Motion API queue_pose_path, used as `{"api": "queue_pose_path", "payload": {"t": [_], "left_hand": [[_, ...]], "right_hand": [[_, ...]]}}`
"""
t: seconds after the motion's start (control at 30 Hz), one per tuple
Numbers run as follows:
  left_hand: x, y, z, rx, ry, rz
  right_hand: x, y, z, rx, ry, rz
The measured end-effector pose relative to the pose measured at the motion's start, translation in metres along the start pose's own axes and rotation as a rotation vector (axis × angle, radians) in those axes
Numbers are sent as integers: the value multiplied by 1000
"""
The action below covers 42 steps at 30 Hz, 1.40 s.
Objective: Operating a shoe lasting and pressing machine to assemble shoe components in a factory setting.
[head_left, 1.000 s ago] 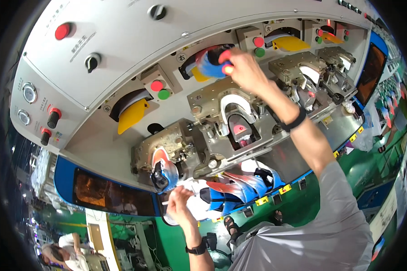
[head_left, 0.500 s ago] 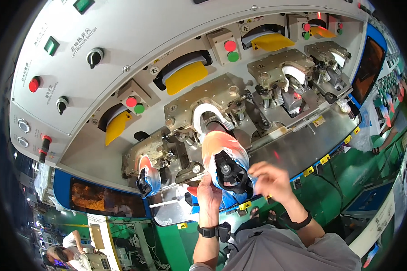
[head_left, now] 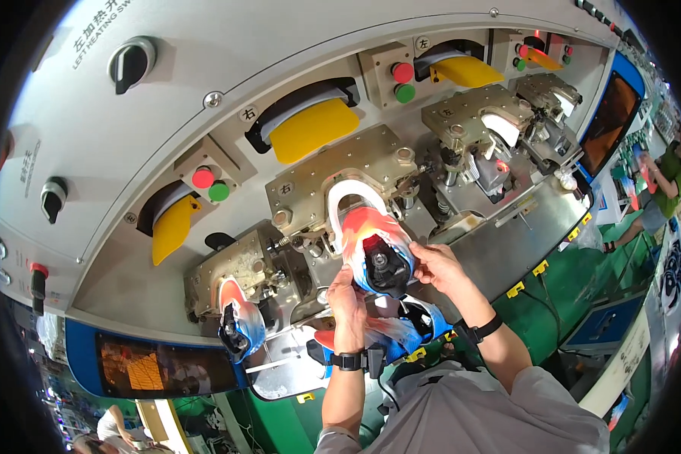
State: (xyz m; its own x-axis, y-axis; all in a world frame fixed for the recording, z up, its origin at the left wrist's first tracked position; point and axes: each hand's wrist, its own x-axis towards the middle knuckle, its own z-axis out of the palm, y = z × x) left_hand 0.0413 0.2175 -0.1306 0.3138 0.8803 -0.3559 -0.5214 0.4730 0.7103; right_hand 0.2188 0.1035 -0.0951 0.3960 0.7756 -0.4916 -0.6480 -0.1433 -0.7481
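Between my hands is a shoe upper (head_left: 365, 225), orange-red at its far end, fading through white to blue, with its dark opening facing up. My left hand (head_left: 346, 301) grips its left edge, and my right hand (head_left: 436, 266) pinches the right edge. The far end of the upper sits against a white U-shaped pad (head_left: 339, 203) on a metal forming station (head_left: 333, 170). Below my hands lie more uppers (head_left: 382, 331) in the same colours, partly covered by my left wrist. On the station to the left stands another such upper (head_left: 240, 314).
Further stations (head_left: 473, 113) line the machine to the right. Yellow flaps (head_left: 314, 130) hang behind them, beside boxes with red and green buttons (head_left: 402, 73). Control knobs (head_left: 131, 64) sit on the panel at upper left. A metal ledge (head_left: 492, 253) runs along the front. Other people work at both sides.
My right hand, blurred beside the upper before, now holds its right edge. The held upper sits closer against the white pad, and the uppers below it show more. The view has shifted.
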Motion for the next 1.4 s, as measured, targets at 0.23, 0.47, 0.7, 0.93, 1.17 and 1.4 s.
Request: {"api": "queue_pose_path", "payload": {"t": [0.23,0.47,0.7,0.93,1.17,1.4], "left_hand": [[8,-4,-1,67,30,-33],[17,-7,-9,73,13,-48],[23,-8,-7,111,54,-59],[19,-6,0,129,48,-68],[13,0,7,82,111,-81],[25,-1,-1,95,61,-121]], "right_hand": [[12,3,2,-30,34,-79],[16,5,6,-56,89,-101],[21,6,7,-85,132,-104],[22,4,5,-101,143,-88],[18,2,6,-141,127,-94],[25,5,-2,-154,52,-94]]}}
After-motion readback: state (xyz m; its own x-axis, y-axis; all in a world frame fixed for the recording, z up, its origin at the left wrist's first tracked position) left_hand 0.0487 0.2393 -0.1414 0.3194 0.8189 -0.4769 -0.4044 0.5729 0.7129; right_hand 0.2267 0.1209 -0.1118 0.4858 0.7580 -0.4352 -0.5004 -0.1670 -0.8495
